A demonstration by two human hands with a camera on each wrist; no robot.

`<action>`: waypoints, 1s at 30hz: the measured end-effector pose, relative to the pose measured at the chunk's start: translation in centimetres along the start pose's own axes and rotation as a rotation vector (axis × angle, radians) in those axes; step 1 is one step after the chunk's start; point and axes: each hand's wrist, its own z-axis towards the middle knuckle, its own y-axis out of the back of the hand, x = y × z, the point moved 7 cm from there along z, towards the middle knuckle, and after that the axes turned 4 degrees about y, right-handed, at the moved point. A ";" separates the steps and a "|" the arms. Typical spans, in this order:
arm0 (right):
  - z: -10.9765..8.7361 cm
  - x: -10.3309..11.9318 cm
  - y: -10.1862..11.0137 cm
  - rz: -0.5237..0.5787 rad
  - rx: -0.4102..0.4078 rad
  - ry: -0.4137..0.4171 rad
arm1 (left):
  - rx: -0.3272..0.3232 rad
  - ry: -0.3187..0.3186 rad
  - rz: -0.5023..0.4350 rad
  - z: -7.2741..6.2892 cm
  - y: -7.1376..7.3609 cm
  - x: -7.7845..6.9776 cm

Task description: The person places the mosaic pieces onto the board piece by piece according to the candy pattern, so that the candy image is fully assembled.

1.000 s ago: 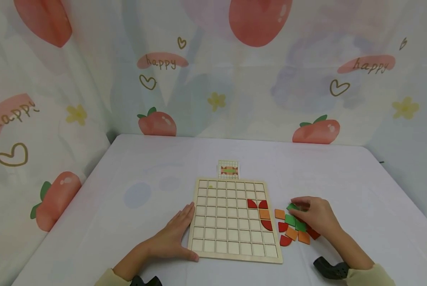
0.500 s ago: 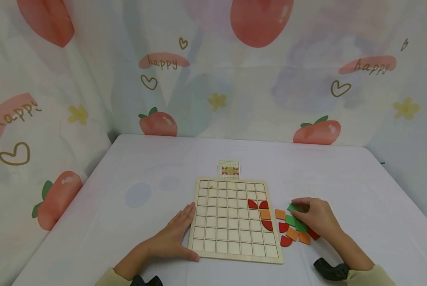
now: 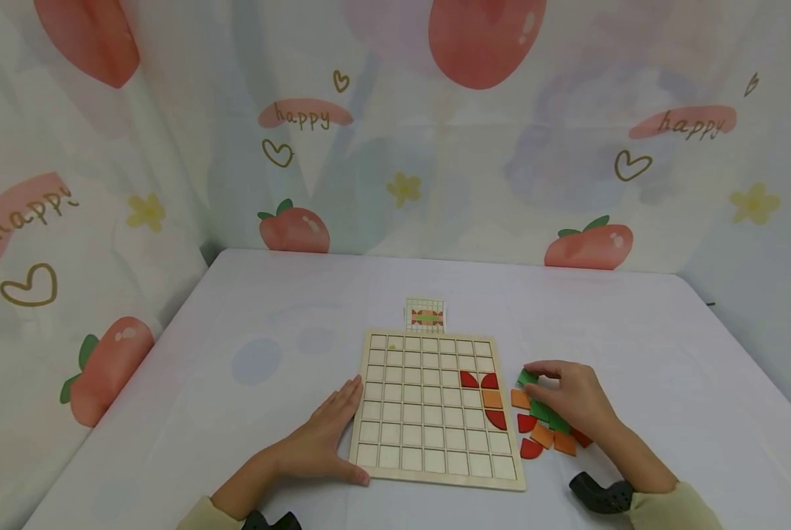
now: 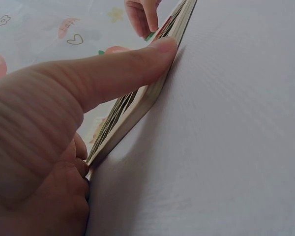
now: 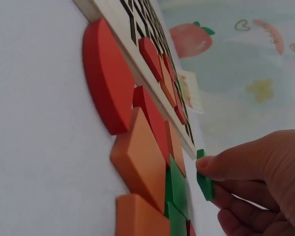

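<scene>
Left hand (image 3: 322, 440) low in the head view, just left of centre: fingers stretched to the upper right, thumb reaching out right, a wide gap between! Left forearm (image 3: 244, 480) slants up from the bottom edge. Over at lower right, the right hand (image 3: 579, 394) is in a pinch, thumb and index tips pointing left, right forearm (image 3: 643, 460) angling down toward the bottom right. In the left wrist view, the left thumb (image 4: 118, 71) stretches large from the left to the upper middle, other fingers lower left. In the right wrist view, right thumb (image 5: 243, 160) points left, fingers bent below.
</scene>
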 end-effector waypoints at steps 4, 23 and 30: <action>0.3 0.6 -0.3 0.020 -0.013 0.040 | -0.002 -0.001 -0.001 0.0 0.0 0.0; 0.4 3.0 -1.7 0.166 0.042 0.136 | -0.002 -0.001 0.011 0.0 0.0 -0.2; 0.5 3.4 -2.4 0.269 0.058 0.174 | -0.005 -0.008 0.006 0.0 0.1 -0.2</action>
